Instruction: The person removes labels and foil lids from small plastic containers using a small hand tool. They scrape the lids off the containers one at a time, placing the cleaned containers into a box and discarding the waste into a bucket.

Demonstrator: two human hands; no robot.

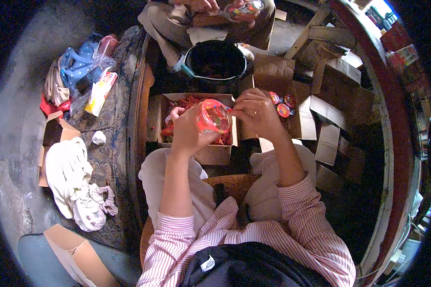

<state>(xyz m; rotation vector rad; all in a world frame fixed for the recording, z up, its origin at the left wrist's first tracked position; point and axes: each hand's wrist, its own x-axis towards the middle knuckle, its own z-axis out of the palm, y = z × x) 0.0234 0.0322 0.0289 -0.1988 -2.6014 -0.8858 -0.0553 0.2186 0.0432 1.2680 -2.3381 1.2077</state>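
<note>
patterned upholstery [111, 160] left; wooden seat [234, 181]; bright light [381, 7] upper right

Dark lettering on the white tag [208, 263] of the black garment [258, 268]

You've got a container [216, 116] above the open carton [214, 156], bucket [215, 52] beyond, second carton [304, 112] right, padded seat [112, 165] left (wad [98, 137] on top).

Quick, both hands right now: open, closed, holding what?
Left hand: closed, holding a red-tinted clear container.
Right hand: closed in a pinch beside the container's right edge; what it grips, if anything, cannot be told.
</note>
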